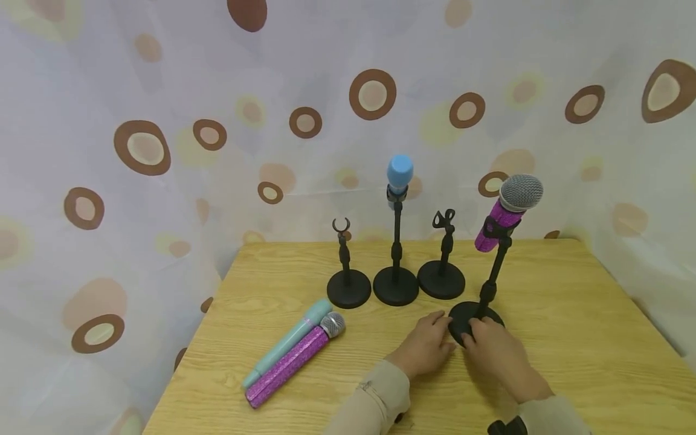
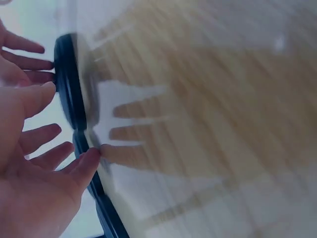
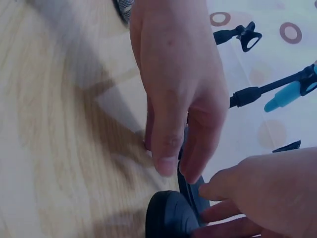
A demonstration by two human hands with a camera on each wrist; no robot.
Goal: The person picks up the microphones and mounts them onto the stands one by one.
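My right hand (image 1: 497,354) is at the black round base (image 1: 462,315) of a microphone stand, its fairly straight fingers touching the base's near edge. The stand's clip holds a glittery purple microphone (image 1: 492,225) with a silver mesh head, tilted. My left hand (image 1: 424,347) lies just left of that base, fingers loosely extended and fingertips by its rim. In the left wrist view, the left thumb (image 2: 37,99) reaches the edge of the dark base (image 2: 69,82), with the right fingers (image 2: 29,62) beside it. In the right wrist view, the left hand (image 3: 178,84) hangs beside the bases.
Behind stand a short stand (image 1: 348,289) with an open ring clip, a taller stand (image 1: 396,285) bearing a light blue microphone (image 1: 400,172), and another short stand (image 1: 441,280). A teal microphone (image 1: 288,344) and a purple microphone (image 1: 293,365) lie side by side on the wooden table (image 1: 217,338).
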